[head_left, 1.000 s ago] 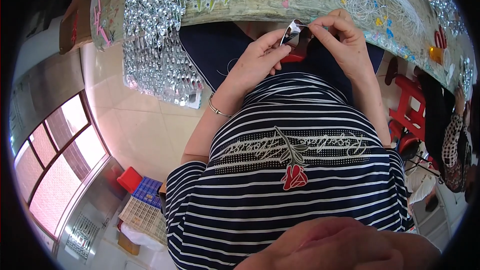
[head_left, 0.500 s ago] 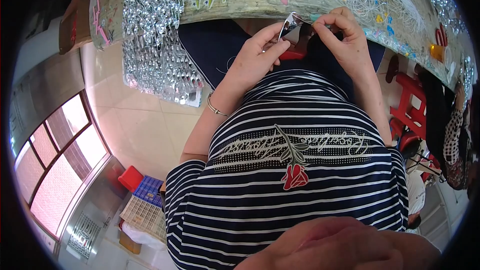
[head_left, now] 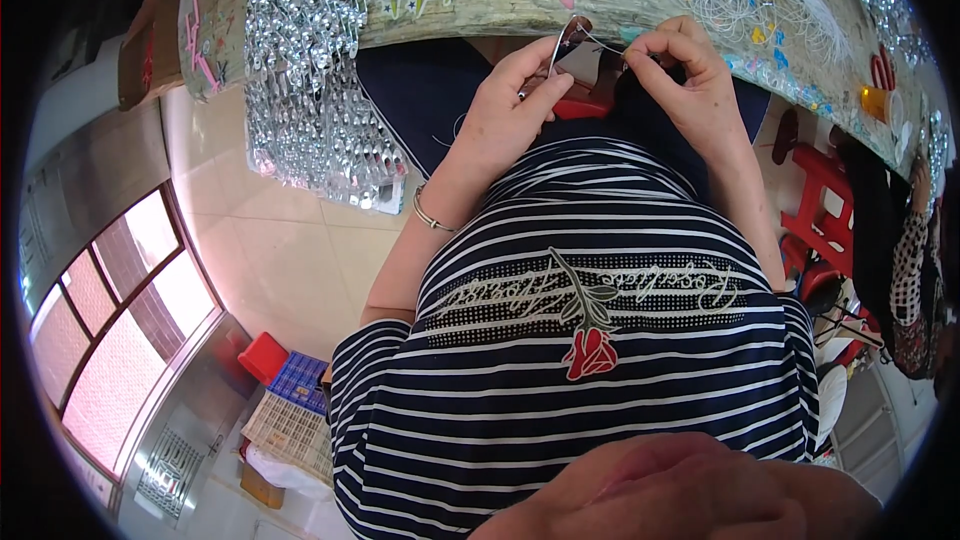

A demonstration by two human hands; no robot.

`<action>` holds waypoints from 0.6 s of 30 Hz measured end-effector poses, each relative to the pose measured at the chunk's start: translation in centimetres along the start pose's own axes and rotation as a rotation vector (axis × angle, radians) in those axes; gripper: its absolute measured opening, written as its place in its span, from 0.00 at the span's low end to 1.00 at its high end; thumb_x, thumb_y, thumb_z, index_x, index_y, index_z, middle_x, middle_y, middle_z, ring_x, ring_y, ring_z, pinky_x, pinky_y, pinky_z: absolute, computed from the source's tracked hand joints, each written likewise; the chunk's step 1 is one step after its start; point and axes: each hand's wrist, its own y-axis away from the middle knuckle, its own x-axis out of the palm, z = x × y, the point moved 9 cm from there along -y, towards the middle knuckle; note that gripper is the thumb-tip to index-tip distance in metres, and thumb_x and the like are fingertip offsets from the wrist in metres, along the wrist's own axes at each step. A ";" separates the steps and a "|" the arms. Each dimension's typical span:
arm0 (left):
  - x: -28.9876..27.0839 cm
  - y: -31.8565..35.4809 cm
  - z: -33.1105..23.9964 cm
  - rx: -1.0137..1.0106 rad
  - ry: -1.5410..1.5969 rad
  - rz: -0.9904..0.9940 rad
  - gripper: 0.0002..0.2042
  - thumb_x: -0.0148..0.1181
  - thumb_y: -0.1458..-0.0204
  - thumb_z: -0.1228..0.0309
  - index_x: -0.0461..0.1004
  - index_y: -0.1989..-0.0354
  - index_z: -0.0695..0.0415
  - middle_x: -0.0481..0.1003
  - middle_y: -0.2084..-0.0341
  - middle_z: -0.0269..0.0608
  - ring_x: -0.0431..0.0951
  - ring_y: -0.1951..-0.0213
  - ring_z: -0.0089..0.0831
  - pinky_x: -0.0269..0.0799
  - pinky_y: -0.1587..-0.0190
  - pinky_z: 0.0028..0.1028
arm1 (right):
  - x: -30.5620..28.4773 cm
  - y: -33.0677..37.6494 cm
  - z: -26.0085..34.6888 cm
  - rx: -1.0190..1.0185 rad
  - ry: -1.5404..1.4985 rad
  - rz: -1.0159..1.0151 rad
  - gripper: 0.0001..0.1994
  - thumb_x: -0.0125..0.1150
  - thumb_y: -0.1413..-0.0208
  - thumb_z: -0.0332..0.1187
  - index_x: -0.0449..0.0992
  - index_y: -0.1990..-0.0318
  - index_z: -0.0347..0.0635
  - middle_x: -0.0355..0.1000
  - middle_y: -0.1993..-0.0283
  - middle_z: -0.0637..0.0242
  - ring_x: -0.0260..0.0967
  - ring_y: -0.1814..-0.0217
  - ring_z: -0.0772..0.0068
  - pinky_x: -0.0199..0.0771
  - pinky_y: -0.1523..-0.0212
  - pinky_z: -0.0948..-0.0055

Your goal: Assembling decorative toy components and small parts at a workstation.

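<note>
Cluttered with white cord and coloured bits, the worn green bench (head_left: 520,0) is running across the top, silver trinkets (head_left: 310,70) spilling over its edge. Just below that edge, the left hand (head_left: 505,115) is pinching a small shiny ornament (head_left: 565,40), while the right hand (head_left: 685,80) is gripping a thin thread (head_left: 600,43) beside it. Keeping the ornament steady and the thread taut looks wisest for threading.

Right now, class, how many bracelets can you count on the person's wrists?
1. A thin silver bracelet circles the left wrist, below the left hand pinching a small shiny piece. The right wrist, below the right hand, shows none, though its underside is hidden.
</note>
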 end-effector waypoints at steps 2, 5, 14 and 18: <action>-0.1 0.0 0.0 0.010 0.011 -0.016 0.21 0.56 0.46 0.70 0.64 0.43 0.56 0.67 0.68 0.27 0.65 0.75 0.13 0.61 0.76 0.13 | 0.0 0.0 -0.1 0.008 0.008 0.010 0.03 0.60 0.50 0.26 0.76 0.67 0.39 0.61 0.66 0.72 0.59 0.66 0.84 0.59 0.64 0.85; -0.3 0.0 0.1 0.023 -0.030 -0.028 0.21 0.56 0.46 0.70 0.64 0.43 0.55 0.67 0.68 0.27 0.65 0.75 0.13 0.61 0.76 0.13 | 0.2 0.0 -0.3 0.023 0.016 0.024 0.03 0.60 0.50 0.26 0.76 0.67 0.39 0.61 0.66 0.72 0.60 0.65 0.84 0.60 0.63 0.85; -0.3 0.0 -0.3 0.111 -0.133 -0.023 0.21 0.56 0.46 0.70 0.64 0.43 0.55 0.67 0.70 0.27 0.65 0.75 0.13 0.62 0.75 0.13 | 0.3 0.1 -0.3 0.029 0.006 0.032 0.03 0.60 0.50 0.25 0.75 0.67 0.38 0.62 0.66 0.72 0.61 0.64 0.83 0.61 0.62 0.85; -0.3 0.0 0.1 0.108 -0.171 -0.018 0.21 0.56 0.46 0.70 0.64 0.43 0.55 0.67 0.70 0.26 0.65 0.75 0.13 0.62 0.75 0.13 | 0.4 0.0 -0.4 0.034 0.010 0.030 0.03 0.60 0.49 0.25 0.75 0.66 0.38 0.62 0.66 0.72 0.61 0.65 0.84 0.61 0.63 0.85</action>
